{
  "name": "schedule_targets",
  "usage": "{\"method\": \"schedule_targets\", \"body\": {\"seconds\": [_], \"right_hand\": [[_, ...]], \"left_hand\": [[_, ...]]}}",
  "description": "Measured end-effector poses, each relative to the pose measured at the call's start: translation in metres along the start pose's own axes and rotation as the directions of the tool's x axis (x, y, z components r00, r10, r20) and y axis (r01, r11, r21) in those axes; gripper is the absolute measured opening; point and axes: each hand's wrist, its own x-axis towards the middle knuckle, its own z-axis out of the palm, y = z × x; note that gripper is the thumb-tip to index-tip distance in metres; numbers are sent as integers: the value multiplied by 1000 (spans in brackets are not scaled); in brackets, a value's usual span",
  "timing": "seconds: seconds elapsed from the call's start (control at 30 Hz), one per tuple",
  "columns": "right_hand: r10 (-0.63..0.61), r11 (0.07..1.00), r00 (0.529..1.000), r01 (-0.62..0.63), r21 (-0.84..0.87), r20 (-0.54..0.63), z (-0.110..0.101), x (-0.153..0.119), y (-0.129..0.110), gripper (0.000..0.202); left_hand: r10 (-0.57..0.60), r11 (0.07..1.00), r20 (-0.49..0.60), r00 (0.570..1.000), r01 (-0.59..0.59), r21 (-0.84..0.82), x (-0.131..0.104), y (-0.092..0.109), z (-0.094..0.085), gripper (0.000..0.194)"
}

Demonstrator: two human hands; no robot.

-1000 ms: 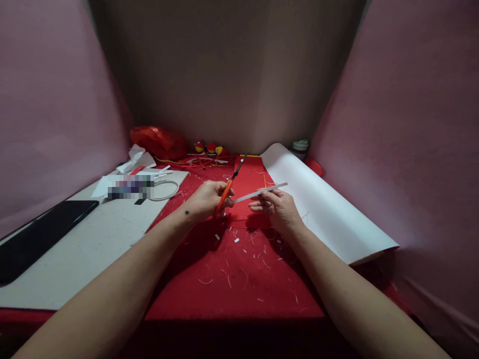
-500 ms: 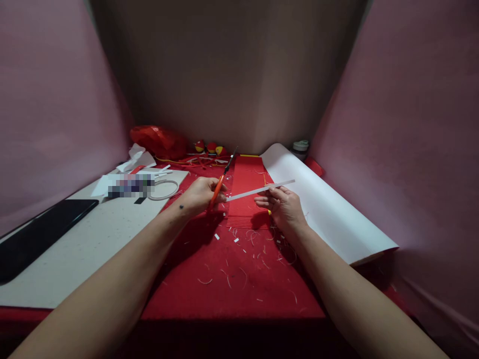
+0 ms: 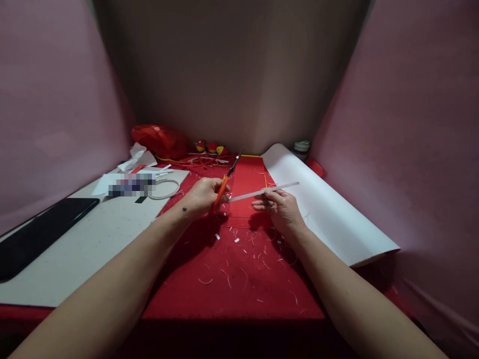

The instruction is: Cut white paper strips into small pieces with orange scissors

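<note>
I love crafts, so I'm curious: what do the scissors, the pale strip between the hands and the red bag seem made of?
Scissors: smooth orange handles, probably plastic; thin, dark, tapering blades, likely metal. Pale strip: flat, smooth and straight, perhaps paper or thin plastic; I can't tell which. Red bag: apparently thin plastic film, given its shiny creases.

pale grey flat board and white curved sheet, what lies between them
Head view: red cloth strewn with white scraps, and a red rectangular sheet. Above: left hand, orange-handled scissors, narrow white strip, right hand.
</note>
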Motion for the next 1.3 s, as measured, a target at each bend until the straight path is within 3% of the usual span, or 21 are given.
{"method": "schedule_targets", "body": {"seconds": [0.33,0.73,1.17,1.3], "right_hand": [[-108,993,989,113,39,-104,-9,7,-7,6],[-50,998,998,51,40,-31,-5,4,-3,10],[-94,993,989,102,67,-110,-11,11,-4,9],[-62,994,989,73,82,-132,-11,11,-5,6]], "left_hand": [[7,997,-34,999,-4,81,5,-9,-10,16],[29,1000,-58,998,-29,-1,4,-7,-6,18],[-39,999,-85,996,40,17,10,-17,-15,17],[2,999,-82,997,2,44,14,-26,-16,17]]}}
